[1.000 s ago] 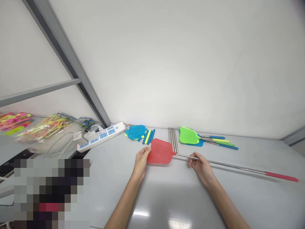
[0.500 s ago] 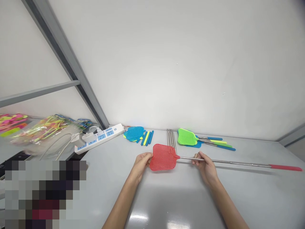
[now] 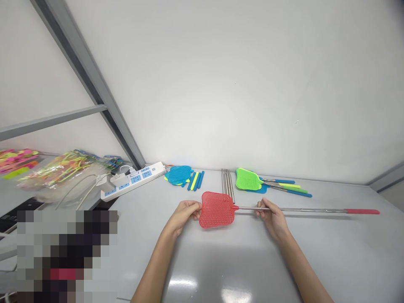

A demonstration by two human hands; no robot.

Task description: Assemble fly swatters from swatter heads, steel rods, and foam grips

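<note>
Left hand fingers pinch the red swatter head; right hand fingers grip its rod above the bench.

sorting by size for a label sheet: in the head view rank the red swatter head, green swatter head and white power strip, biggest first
1. white power strip, longest
2. red swatter head, though nearer the camera
3. green swatter head
</note>
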